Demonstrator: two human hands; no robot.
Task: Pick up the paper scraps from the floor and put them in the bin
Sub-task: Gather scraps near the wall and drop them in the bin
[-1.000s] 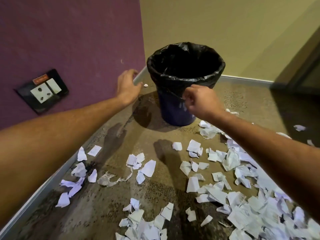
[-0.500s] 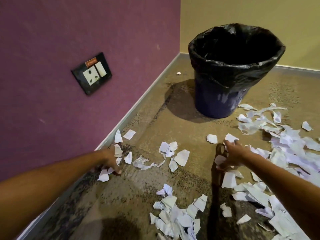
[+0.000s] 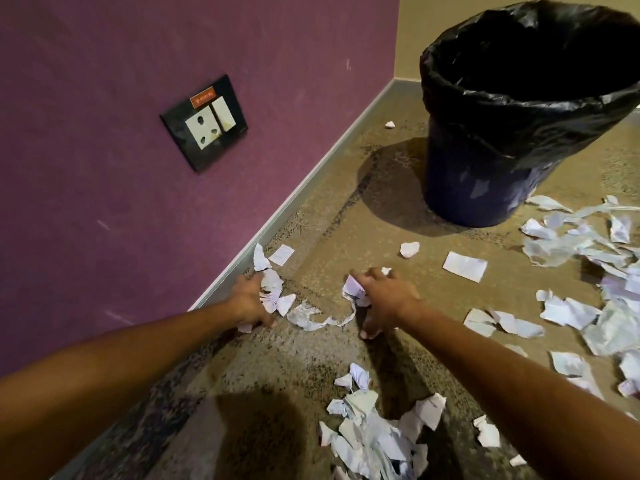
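White paper scraps lie scattered over the brown floor. My left hand (image 3: 250, 302) is down by the skirting and grips a bunch of scraps (image 3: 272, 289). My right hand (image 3: 382, 299) is on the floor in the middle, its fingers curled round a crumpled scrap (image 3: 353, 287). A long torn strip (image 3: 318, 318) lies between the two hands. The bin (image 3: 485, 181), dark blue with a black liner, stands at the upper right, beyond both hands. A heap of scraps (image 3: 374, 434) lies near the bottom, and more scraps (image 3: 588, 306) spread along the right.
A purple wall with a black socket plate (image 3: 204, 123) runs along the left, with a grey skirting (image 3: 311, 181) at its foot. A yellow wall stands behind the bin. One small scrap (image 3: 390, 124) lies near the corner.
Both hands came down from the bin's height to the floor. They now gather scraps, the left by the wall, the right having moved left to the middle. The view moved closer.
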